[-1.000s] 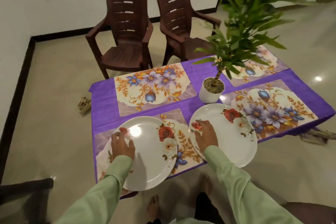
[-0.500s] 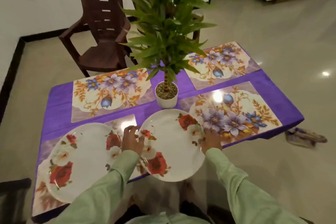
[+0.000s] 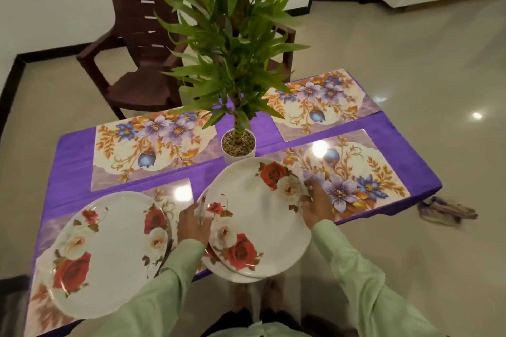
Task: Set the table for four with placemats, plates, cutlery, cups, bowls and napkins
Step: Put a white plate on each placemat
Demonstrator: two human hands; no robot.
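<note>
A stack of white rose-patterned plates (image 3: 254, 216) is held over the table's near edge. My left hand (image 3: 193, 223) grips its left rim and my right hand (image 3: 317, 206) grips its right rim. One more rose plate (image 3: 109, 249) lies on the near-left floral placemat (image 3: 175, 194). The near-right placemat (image 3: 364, 172), far-left placemat (image 3: 153, 145) and far-right placemat (image 3: 320, 101) carry nothing. All rest on the purple tablecloth (image 3: 74, 161).
A tall green plant in a white pot (image 3: 238, 145) stands at the table's middle, its leaves hiding part of the far side. A brown plastic chair (image 3: 137, 57) stands behind the table, a second mostly hidden. Sandals (image 3: 446, 212) lie on the floor at right.
My left hand left the near-left plate and took the left rim of the stack. My right hand shifted to the stack's right rim, and the stack moved slightly right.
</note>
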